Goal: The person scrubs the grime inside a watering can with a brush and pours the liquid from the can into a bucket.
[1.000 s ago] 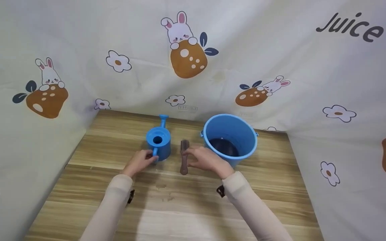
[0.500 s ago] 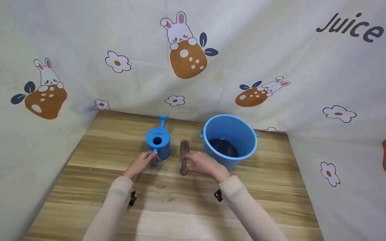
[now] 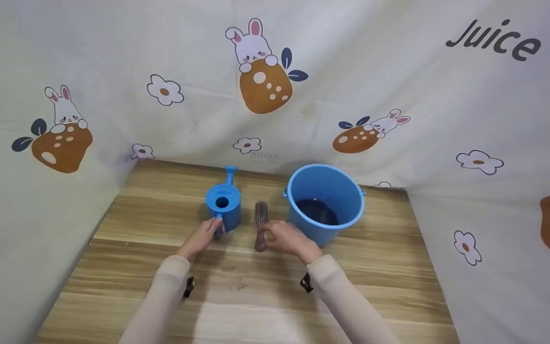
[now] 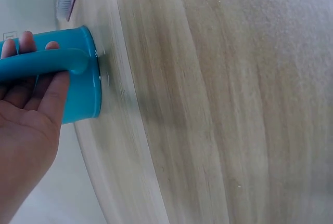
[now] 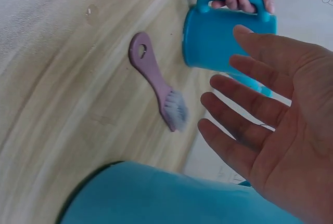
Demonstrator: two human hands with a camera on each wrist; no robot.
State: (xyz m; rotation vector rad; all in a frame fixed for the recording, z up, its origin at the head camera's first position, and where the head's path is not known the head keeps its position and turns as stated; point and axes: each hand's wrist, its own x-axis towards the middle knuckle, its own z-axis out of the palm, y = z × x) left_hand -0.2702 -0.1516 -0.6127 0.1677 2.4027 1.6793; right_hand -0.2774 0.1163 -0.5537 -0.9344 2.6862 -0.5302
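The blue plastic watering can on the wooden table should be held level, its handle gripped by the curled left hand. Nothing is grasped by the spread-fingered right hand.

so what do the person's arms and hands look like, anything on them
The left hand and right hand wear no gloves. The left sleeve and right sleeve are long, plain and pale cream, reaching the wrists. A small dark attachment shows at the inner side of each wrist, too small to make out in detail.
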